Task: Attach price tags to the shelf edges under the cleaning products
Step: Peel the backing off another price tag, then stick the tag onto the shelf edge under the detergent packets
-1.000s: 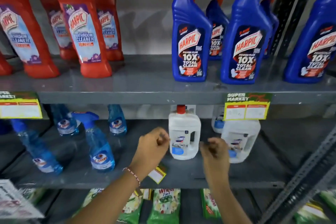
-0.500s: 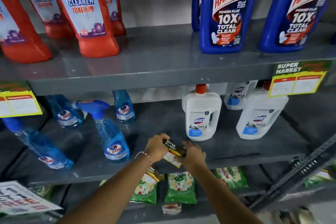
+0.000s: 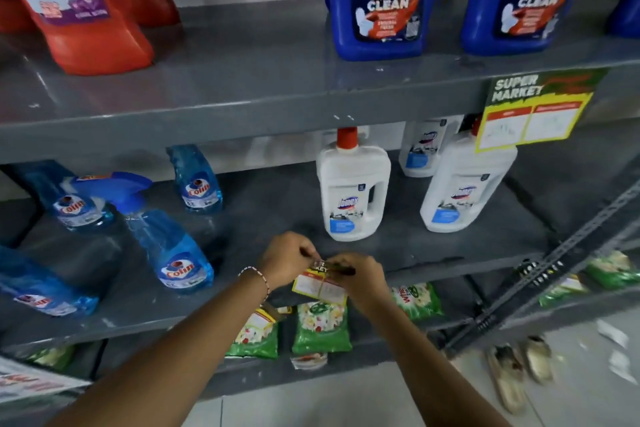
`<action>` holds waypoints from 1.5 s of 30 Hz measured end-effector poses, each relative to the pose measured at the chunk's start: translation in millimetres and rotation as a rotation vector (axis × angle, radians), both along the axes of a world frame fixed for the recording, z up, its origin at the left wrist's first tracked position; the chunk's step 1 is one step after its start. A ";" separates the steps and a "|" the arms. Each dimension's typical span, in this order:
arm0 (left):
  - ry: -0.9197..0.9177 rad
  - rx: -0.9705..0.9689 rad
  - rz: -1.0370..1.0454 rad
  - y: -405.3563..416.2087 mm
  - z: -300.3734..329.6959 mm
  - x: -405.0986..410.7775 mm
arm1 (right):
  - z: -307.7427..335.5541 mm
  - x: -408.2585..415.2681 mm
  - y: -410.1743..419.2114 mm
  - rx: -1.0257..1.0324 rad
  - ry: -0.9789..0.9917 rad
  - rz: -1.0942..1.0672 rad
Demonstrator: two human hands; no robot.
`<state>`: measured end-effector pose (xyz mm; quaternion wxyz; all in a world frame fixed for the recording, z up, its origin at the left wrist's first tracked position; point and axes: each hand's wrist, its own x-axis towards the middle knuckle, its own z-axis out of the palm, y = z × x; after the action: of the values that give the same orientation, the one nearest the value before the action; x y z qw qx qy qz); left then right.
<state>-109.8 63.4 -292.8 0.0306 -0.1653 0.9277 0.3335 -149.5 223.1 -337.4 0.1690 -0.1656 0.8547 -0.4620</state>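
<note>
A yellow and green price tag hangs at the front edge of the middle grey shelf, below and left of the white Domex bottles. My left hand pinches the tag's top left corner. My right hand pinches its top right, fingers over the dark header strip. A second price tag is fixed to the upper shelf edge at the right, under the blue Harpic bottles.
Blue Colin spray bottles stand on the middle shelf at the left. Red bathroom cleaner bottles stand upper left. Green detergent packets lie on the bottom shelf. A slanted metal brace crosses at the right. Sandals rest on the floor.
The view has dropped and closed in on the middle shelf. Both hands came together from apart and took hold of the tag, which now sits lower against the shelf edge.
</note>
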 end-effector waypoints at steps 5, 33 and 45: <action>0.093 0.006 0.000 72.8 -6.5 -6.5 | -6.2 -11.6 73.6 -0.025 0.160 -0.089; -0.098 -0.263 -0.003 93.8 -8.7 8.4 | -26.0 -38.1 163.3 0.091 0.452 -0.292; -0.138 -0.417 0.059 -30.9 -7.6 100.2 | -27.2 43.3 62.1 0.014 0.383 0.165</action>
<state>-9.6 32.5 -300.5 0.0496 -0.2174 0.9670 0.1229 -106.1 285.1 -364.6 0.0416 -0.3186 0.8581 -0.4006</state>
